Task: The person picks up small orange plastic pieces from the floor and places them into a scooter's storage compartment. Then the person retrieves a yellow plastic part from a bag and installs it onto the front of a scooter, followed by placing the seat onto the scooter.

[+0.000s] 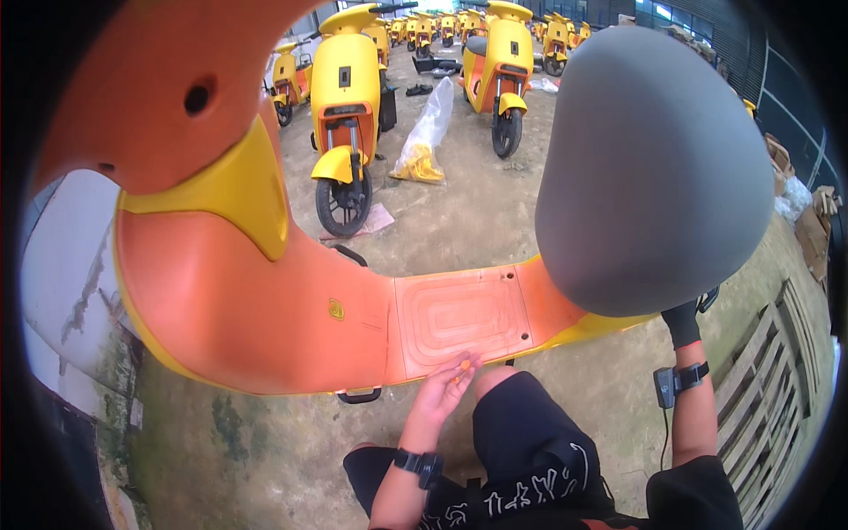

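In front of me stands an orange and yellow electric scooter (291, 309) with a flat ribbed footboard (464, 314) and a large grey seat (654, 168). My left hand (439, 389) is at the near edge of the footboard, fingers pinched on a small orange piece (464, 365) whose exact kind is too small to make out. In a black glove, my right hand (680, 323) reaches to the underside of the seat's near right end. The seat hides its fingers. Two dark holes show near the footboard's seat-side edge.
Behind stand a yellow scooter (344, 97), another yellow scooter (499, 71) and rows of more. A clear plastic bag (426, 141) with yellow parts lies between those two. Wooden pallets (768, 397) lean at the right, near cardboard (811, 238). A white panel (71, 256) is at the left.
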The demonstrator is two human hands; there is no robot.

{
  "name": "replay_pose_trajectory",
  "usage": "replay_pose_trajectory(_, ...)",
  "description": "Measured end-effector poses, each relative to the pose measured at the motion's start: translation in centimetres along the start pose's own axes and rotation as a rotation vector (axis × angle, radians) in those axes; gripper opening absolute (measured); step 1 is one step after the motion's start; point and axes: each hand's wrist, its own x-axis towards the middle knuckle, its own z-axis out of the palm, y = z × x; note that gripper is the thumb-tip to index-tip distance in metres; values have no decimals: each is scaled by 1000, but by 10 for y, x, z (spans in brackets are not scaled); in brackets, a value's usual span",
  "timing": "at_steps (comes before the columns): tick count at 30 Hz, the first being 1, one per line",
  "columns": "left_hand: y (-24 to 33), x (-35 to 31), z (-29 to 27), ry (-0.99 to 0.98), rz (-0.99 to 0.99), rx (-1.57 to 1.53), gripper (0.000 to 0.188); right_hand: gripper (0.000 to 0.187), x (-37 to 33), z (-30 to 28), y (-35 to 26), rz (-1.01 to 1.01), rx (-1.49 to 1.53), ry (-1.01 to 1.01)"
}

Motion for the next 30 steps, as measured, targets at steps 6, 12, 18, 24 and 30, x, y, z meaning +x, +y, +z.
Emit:
replay_pose_trajectory(6,-36,43,-34,-93,-49,13,33,44,4,4,-4,-30,-123,-2)
replay_pose_trajectory(12,-65,68,-53,-82,-154,-41,25,42,6,-2,-18,-31,-201,-4)
replay_pose_trajectory(18,-94,103,-70,-171,-291,-34,18,40,10,-11,-28,-40,-255,12)
replay_pose_trajectory(24,-106,129,-72,42,-339,-94,12,37,10,-13,-36,-42,-283,28)
replay_pose_trajectory(30,-86,153,-44,107,-182,102,9,35,8,-13,-37,-52,-310,24)
